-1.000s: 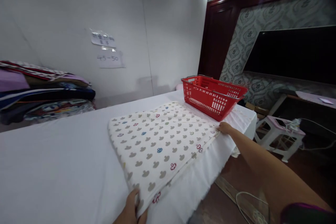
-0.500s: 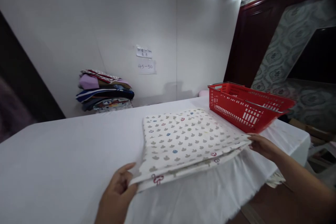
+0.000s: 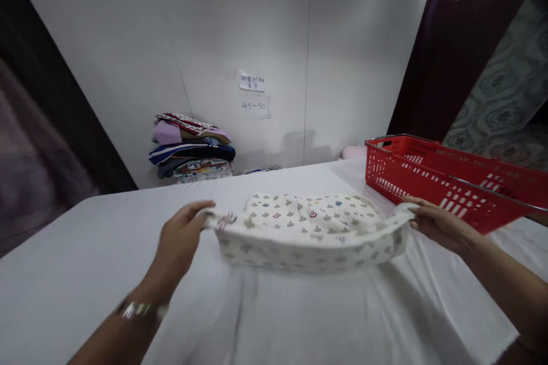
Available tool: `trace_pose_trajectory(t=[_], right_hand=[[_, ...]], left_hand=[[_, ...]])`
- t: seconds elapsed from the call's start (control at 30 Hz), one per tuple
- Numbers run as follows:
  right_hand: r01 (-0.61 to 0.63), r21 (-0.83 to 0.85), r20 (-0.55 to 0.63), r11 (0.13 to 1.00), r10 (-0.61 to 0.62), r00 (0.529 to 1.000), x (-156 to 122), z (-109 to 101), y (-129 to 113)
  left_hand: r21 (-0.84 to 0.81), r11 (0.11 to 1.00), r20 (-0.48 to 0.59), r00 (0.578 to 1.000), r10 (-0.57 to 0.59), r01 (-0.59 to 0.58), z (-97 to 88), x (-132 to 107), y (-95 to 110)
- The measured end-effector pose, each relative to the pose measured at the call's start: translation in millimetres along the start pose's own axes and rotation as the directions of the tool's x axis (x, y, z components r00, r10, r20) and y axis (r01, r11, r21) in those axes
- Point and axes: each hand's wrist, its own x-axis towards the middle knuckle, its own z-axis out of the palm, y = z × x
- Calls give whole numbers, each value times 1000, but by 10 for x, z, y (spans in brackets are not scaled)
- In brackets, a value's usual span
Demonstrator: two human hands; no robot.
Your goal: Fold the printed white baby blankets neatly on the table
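A white cloth (image 3: 312, 228) printed with small grey and coloured shapes lies folded on the white-covered table (image 3: 107, 251). Its near edge is raised and turned over toward the far side. My left hand (image 3: 182, 236) is closed on the cloth's left near corner. My right hand (image 3: 436, 222) is closed on the right near corner, just in front of the red basket (image 3: 449, 182). A metal bracelet sits on my left wrist.
The red plastic basket stands at the table's right side. A stack of folded coloured fabrics (image 3: 190, 148) rests against the white wall at the back. Two paper notes (image 3: 253, 94) are stuck on the wall. Dark wood panelling is at the far right.
Both hands have lifted the cloth's near edge and carried it up and away from me, folding it over. The view has swung left and moved closer.
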Motion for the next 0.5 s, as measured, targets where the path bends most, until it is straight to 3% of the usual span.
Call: trace_pose_trajectory(t=[0.07, 0.17, 0.23, 0.3, 0.33, 0.4, 0.5], right_hand=[[28, -31, 31, 999, -27, 999, 420, 243, -253], [264, -39, -20, 964, -265, 964, 961, 664, -843], [512, -29, -145, 859, -510, 848, 1177, 905, -1300], [683, -25, -213, 730, -671, 710, 1257, 1074, -1684], [728, -22, -214, 685, -714, 666, 1255, 1130, -1816], [759, -14, -184, 651, -748, 638, 1195, 1196, -1921], [715, 2, -125, 699, -709, 694, 1055, 1230, -1669]], left_hand=[[48, 998, -17, 999, 36, -35, 276, 564, 247], [112, 988, -124, 985, 121, -107, 531, 1457, 809], [136, 969, -176, 958, 227, -204, 529, 1966, 1284], [217, 901, -276, 861, 427, -377, 398, 2314, 1755], [222, 878, -318, 820, 476, -423, 299, 2410, 1956], [237, 837, -385, 743, 548, -494, 70, 2431, 2225], [299, 847, -416, 738, 531, -441, -266, 2108, 2204]])
